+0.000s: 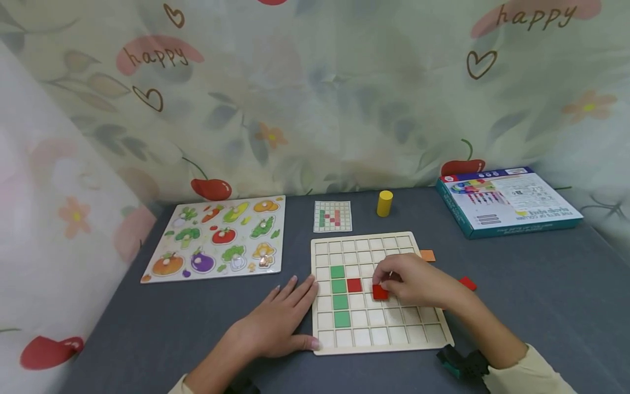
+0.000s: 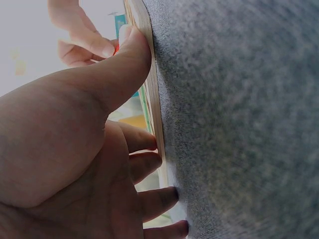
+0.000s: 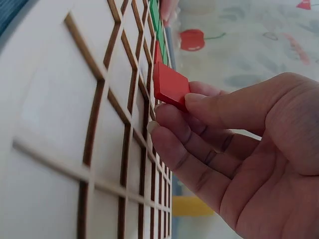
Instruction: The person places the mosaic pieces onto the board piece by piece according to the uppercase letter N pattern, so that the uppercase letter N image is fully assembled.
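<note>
A pale wooden grid board point(image 1: 384, 349) lies on the dark table. Several green tiles point(image 1: 340, 302) form a column in its left part, with one red tile point(image 1: 354, 285) in a cell to their right. My right hand point(image 1: 415, 279) is over the middle of the board and pinches another red tile point(image 3: 172, 84) between thumb and fingers. In the right wrist view that tile is tilted, close over the grid. My left hand point(image 1: 273, 323) rests at the board's left edge, fingers extended; in the left wrist view its thumb and fingertips touch the board's side.
Behind the board are a small pattern card point(image 1: 332, 216) and a yellow cylinder point(image 1: 385, 203). A vegetable puzzle board point(image 1: 246, 224) lies left, a flat box point(image 1: 517, 205) back right. An orange piece point(image 1: 427, 255) and a red piece point(image 1: 467, 283) lie at the board's right.
</note>
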Demonstrator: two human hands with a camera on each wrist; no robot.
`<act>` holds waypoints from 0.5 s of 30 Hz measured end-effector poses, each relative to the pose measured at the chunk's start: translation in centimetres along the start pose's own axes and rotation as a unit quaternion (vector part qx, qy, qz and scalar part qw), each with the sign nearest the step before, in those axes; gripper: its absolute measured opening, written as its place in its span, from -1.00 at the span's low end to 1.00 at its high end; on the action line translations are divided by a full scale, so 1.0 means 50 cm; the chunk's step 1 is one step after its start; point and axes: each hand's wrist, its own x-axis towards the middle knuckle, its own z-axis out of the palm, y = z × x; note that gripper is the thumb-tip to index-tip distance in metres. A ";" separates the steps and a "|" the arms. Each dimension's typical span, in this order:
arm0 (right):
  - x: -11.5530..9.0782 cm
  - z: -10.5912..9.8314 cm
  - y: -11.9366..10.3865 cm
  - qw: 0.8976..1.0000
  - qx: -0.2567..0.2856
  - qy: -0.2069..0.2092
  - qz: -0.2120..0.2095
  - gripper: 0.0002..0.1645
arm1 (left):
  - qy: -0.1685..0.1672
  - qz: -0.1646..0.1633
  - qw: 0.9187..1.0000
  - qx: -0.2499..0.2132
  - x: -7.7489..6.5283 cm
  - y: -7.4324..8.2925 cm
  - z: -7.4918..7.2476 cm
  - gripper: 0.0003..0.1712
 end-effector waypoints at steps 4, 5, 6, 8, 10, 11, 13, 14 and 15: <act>0.013 0.011 -0.006 1.000 -0.014 0.002 0.003 -0.77 | 0.000 -0.001 1.000 0.000 0.001 0.001 -0.001 0.12; 0.015 0.013 -0.008 1.000 -0.016 0.003 0.000 -0.77 | 0.001 -0.001 1.000 0.000 0.000 0.001 -0.001 0.12; 0.017 0.015 -0.009 1.000 -0.017 0.004 -0.003 -0.77 | 0.001 -0.001 1.000 0.001 0.000 0.002 -0.002 0.12; 0.019 0.019 -0.011 1.000 -0.018 0.004 -0.006 -0.77 | 0.001 -0.001 1.000 0.002 0.000 0.003 -0.002 0.11; 0.018 0.021 -0.014 1.000 -0.015 -0.005 -0.008 -0.77 | 0.002 -0.001 1.000 0.003 0.000 0.003 -0.003 0.11; 0.017 0.022 -0.015 1.000 -0.018 -0.009 -0.006 -0.77 | 0.002 -0.001 1.000 0.003 0.000 0.003 -0.003 0.11; 0.015 0.023 -0.018 1.000 -0.024 -0.020 -0.002 -0.78 | 0.001 -0.002 1.000 0.002 0.000 0.004 -0.004 0.11; 0.014 0.023 -0.019 0.999 -0.028 -0.024 0.000 -0.78 | 0.000 -0.002 1.000 0.002 0.000 0.004 -0.004 0.11; 0.013 0.023 -0.020 0.999 -0.030 -0.027 0.000 -0.78 | -0.001 -0.003 1.000 0.002 0.000 0.004 -0.004 0.11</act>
